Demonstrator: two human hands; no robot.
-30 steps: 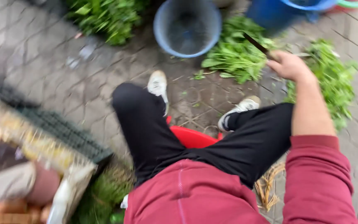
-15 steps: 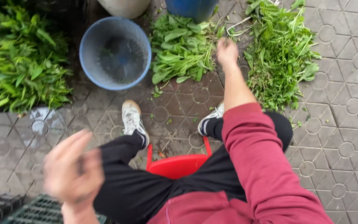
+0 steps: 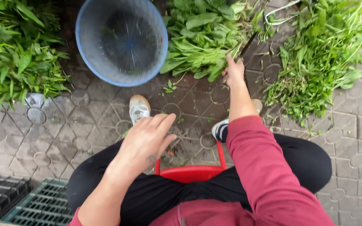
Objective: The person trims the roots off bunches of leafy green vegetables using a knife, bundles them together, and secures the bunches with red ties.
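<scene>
while the person sits on a low red plastic stool [image 3: 189,171] over grey interlocking paving [image 3: 84,121], the right hand [image 3: 234,72] is stretched forward and closed around the handle of a dark thin-bladed knife [image 3: 247,44], whose long axis slants up and to the right from the fist. its fingers are curled tight on that handle. the middle heap of broad-leaved green stalks [image 3: 202,37] lies touching the right hand's knuckles, mostly ahead and to its left, so this hand is much the nearer. the left hand [image 3: 145,142] hovers above the knee, fingers loosely spread and holding nothing, well apart from the heap. a round blue mesh plastic basket [image 3: 82,46] stands just left of that heap, with further piles of greens [image 3: 17,54] at far left and loose greens [image 3: 319,62] at right.
</scene>
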